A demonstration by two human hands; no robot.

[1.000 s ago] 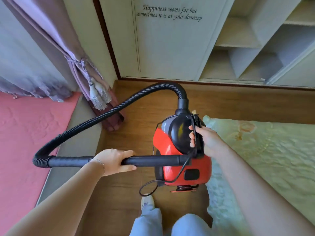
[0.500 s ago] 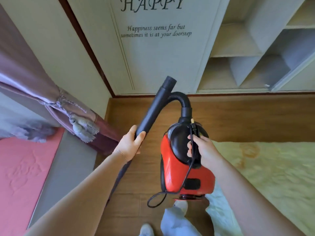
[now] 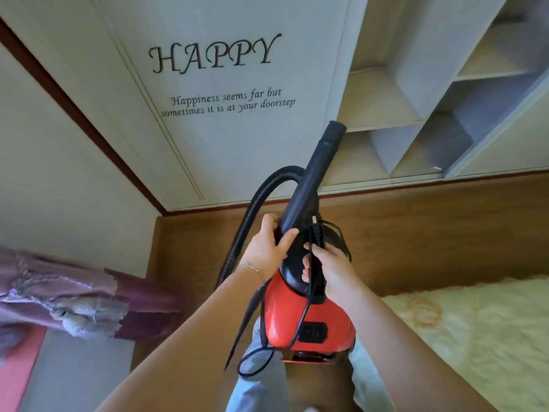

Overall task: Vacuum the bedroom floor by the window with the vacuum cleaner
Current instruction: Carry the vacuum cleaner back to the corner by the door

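Two hands hold one vacuum cleaner [image 3: 309, 319], and between them they hide much of its black top. The carrying handle lies under the right hand [image 3: 329, 263], whose fingers are curled round it and pinch the power cord [image 3: 306, 295] against it. The left hand [image 3: 267, 248] wraps the lower part of the rigid black tube [image 3: 316, 173], thumb on one side and fingers on the other. Where the tube joins the ribbed hose [image 3: 252, 212] cannot be made out. The hose's lower run disappears behind the left forearm. Motion blur softens the purple curtain [image 3: 74, 295] at the left edge, and the cream rug [image 3: 475, 337] is cut off at the right.

The red body hangs in front of the person, above the wooden floor [image 3: 416, 233], its rear end over a trouser leg [image 3: 261, 391]. Its long axis runs from the person toward the wardrobe door [image 3: 237, 159]. The tube follows nearly the same line, tilted slightly right, with its open mouth pointing up and away toward the shelves [image 3: 386, 114]. The cord drops along the body and ends in a loose loop below it.
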